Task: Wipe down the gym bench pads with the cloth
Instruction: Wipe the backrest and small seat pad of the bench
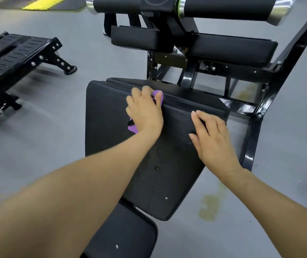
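Note:
A large black bench pad (pixel 109 138) fills the middle of the head view, worn with small tears near its centre. My left hand (pixel 145 110) presses a purple cloth (pixel 158 95) onto the pad near its far edge; the cloth shows only past the fingertips and under the palm. My right hand (pixel 212 138) lies flat on the pad's right side, fingers slightly spread, holding nothing. A smaller black seat pad (pixel 128 233) sits below, nearest me. Two more black pads (pixel 136 39) (pixel 230 48) and two foam rollers (pixel 227 8) are mounted further back.
The bench's black steel frame (pixel 255 116) runs along the right side and behind the pad. Another black metal platform (pixel 16 53) stands on the grey floor at the left. Yellowish stains (pixel 208 207) mark the floor right of the bench. A yellow-striped mat (pixel 42 3) lies far left.

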Demonstrator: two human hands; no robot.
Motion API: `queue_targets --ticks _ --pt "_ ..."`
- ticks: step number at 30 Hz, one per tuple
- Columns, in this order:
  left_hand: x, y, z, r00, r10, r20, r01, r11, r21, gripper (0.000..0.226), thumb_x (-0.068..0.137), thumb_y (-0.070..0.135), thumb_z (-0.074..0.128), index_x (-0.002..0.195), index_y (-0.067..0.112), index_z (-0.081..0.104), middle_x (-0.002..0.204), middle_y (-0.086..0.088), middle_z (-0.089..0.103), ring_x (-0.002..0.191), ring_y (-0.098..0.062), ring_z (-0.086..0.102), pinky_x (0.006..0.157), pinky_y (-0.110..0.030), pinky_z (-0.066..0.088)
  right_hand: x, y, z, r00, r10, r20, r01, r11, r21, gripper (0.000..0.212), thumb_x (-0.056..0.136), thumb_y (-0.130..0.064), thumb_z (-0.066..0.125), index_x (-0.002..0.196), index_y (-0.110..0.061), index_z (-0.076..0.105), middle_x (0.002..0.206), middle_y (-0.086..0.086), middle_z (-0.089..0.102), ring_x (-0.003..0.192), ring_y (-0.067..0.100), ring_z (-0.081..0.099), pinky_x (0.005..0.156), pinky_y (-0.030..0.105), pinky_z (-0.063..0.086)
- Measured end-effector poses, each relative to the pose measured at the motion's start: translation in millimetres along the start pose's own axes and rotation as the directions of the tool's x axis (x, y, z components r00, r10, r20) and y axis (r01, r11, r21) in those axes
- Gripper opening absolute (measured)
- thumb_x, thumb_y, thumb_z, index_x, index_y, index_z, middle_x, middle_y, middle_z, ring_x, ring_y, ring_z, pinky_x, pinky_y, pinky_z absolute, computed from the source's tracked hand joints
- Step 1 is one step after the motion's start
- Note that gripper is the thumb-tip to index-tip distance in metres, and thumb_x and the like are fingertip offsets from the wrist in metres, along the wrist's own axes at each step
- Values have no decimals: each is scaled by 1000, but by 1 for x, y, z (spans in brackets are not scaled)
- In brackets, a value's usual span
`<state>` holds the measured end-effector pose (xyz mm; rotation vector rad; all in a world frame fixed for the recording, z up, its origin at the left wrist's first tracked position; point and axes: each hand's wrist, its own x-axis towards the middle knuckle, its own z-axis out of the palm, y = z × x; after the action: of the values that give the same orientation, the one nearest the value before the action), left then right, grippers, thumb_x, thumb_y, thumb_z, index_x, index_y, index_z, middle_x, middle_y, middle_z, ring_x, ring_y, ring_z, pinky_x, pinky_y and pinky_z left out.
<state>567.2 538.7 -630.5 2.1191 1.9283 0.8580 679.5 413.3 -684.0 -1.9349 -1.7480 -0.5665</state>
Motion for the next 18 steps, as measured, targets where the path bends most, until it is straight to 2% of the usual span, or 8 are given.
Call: queue_targets --ticks 5,8,9,10,12,14,16,18 --pt "-73 11 7 966 256 43 -254 966 -50 25 92 35 51 90 12 59 92 -6 51 78 -16 34 67 -33 33 0 1 -1 1000 20 11 -21 998 67 48 87 -23 49 127 5 54 123 19 56 112 26 39 102 37 28" --pt "-66 4 -1 895 421 150 -408 906 -108 25 94 35 49 96 13 59 97 -6 51 82 -14 34 71 -31 33 -2 1 -4 997 25 67 -31 996 87 53 86 -22 54 130 6 50 126 20 53 115 27 38 104 37 29" --pt "-55 0 -3 887 433 163 -421 901 -104 25 95 35 47 99 12 58 101 -6 50 85 -15 34 73 -30 30 -4 1 -6 996 32 86 -38 997 69 54 87 -24 53 132 6 48 128 20 52 116 28 38 104 37 31" --pt "-42 -3 -4 908 395 136 -387 918 -86 26 95 35 46 102 12 57 104 -7 50 87 -17 37 74 -29 29 -7 2 -8 994 46 100 -51 998 46 55 89 -26 51 134 5 46 129 20 51 117 28 38 104 37 34" --pt "-15 -2 -3 984 172 54 -170 985 -37 28 97 35 42 104 11 54 108 -9 49 95 -23 43 75 -31 32 -13 4 -11 993 72 95 -76 997 31 55 91 -29 50 135 3 45 131 18 50 119 28 39 103 37 38" --pt "-9 7 2 1000 16 -9 -16 1000 -3 28 97 34 41 104 11 54 108 -10 49 95 -25 44 77 -35 36 -19 7 -16 994 82 73 -85 995 48 52 93 -30 49 135 1 47 131 16 51 120 25 38 103 36 40" --pt "-30 14 11 997 71 -16 -71 997 -3 26 96 33 45 98 10 56 100 -10 51 85 -22 39 74 -39 40 -23 11 -18 995 85 61 -89 994 69 51 93 -31 44 134 0 49 132 13 52 121 23 38 103 32 37" --pt "-62 19 16 974 226 -26 -227 973 -34 24 92 34 49 89 12 57 90 -8 52 77 -20 39 65 -36 40 -25 12 -18 994 99 52 -104 990 99 51 91 -30 43 132 0 51 131 13 54 120 22 38 106 30 31"
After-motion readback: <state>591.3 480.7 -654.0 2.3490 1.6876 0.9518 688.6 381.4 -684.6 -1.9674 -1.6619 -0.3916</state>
